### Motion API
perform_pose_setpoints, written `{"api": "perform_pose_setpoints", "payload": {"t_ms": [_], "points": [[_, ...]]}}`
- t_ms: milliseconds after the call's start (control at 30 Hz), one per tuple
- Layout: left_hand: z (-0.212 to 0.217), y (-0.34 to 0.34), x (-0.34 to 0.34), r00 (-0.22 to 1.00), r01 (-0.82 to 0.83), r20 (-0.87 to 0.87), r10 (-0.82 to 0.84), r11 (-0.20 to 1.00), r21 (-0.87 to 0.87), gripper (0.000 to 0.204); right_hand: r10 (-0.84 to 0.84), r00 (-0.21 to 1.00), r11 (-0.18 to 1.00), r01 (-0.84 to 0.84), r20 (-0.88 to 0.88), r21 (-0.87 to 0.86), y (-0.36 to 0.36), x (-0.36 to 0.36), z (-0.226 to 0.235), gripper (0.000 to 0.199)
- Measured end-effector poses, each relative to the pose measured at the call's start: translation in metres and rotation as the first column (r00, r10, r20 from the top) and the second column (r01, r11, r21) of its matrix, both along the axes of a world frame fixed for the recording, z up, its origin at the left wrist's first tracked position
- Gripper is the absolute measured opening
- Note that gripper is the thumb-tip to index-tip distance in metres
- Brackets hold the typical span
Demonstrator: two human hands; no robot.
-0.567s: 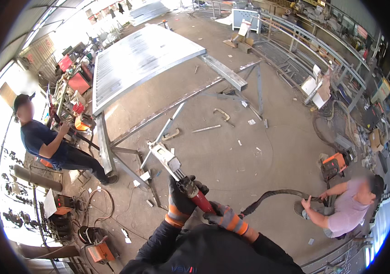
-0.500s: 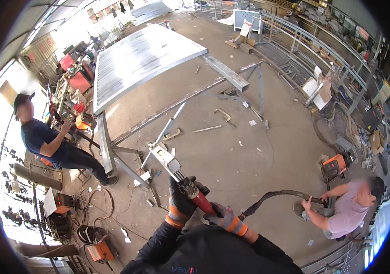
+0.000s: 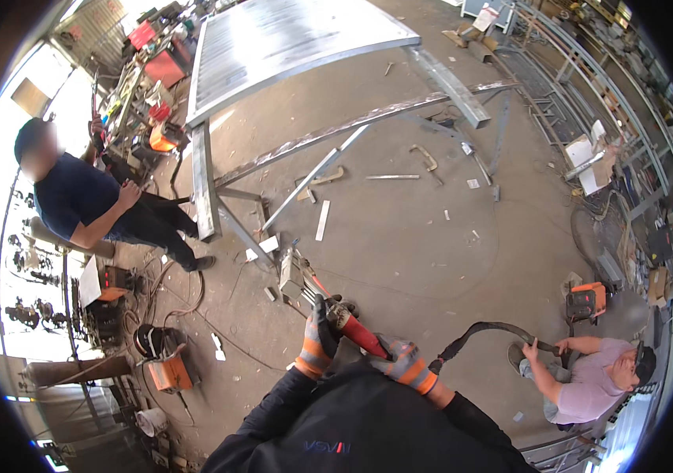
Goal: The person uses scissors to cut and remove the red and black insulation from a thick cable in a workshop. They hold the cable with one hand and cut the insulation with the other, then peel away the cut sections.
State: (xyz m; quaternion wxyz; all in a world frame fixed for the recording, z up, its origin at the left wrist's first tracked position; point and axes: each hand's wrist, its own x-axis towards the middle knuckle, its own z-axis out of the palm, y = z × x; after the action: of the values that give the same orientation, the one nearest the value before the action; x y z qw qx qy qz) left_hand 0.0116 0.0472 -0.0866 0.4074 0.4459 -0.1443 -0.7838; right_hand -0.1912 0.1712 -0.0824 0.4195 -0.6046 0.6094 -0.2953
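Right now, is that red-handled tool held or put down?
Held: the left hand is wrapped at the middle of the red-handled tool, and the right hand is at its back end.

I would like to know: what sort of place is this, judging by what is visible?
Probably a metal fabrication workshop: a large ribbed metal panel rests on steel beams, and an orange machine, possibly a welder, stands on the floor.

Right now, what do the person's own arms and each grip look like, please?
Both arms have long dark sleeves. The left grip wears a dark work glove banded orange and grey; the right grip wears a grey glove with orange bands. Bare wrist shows beyond it.
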Motion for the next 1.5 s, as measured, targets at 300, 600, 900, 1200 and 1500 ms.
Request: {"api": "perform_pose_setpoints", "payload": {"t_ms": [300, 600, 900, 1200, 1500], "points": [[-0.047, -0.059, 0.05, 0.988, -0.144, -0.023, 0.151, 0.971, 0.192, 0.044, 0.099, 0.995, 0.982, -0.094, -0.024, 0.164, -0.08, 0.042, 0.003, 0.059], [-0.04, -0.112, 0.084, 0.992, -0.122, 0.033, 0.118, 0.928, 0.352, 0.033, 0.014, 0.999, 0.984, -0.021, 0.043, 0.177, -0.131, 0.092, 0.034, 0.049], [-0.067, -0.116, 0.117, 1.0, 0.024, -0.011, -0.021, 0.956, 0.292, 0.03, -0.271, 0.78, 0.774, -0.171, 0.564, 0.609, -0.133, 0.131, -0.017, 0.053], [-0.061, -0.011, 0.194, 0.971, -0.239, 0.012, 0.24, 0.958, 0.16, 0.034, 0.023, 0.934, 0.728, -0.26, 0.356, 0.634, -0.078, 0.192, -0.021, 0.042], [-0.082, 0.232, 0.286, 0.809, -0.586, 0.178, 0.56, 0.793, 0.169, 0.04, 0.53, 0.826, 0.61, -0.529, 0.192, 0.591, 0.069, 0.276, -0.044, 0.04]]}}
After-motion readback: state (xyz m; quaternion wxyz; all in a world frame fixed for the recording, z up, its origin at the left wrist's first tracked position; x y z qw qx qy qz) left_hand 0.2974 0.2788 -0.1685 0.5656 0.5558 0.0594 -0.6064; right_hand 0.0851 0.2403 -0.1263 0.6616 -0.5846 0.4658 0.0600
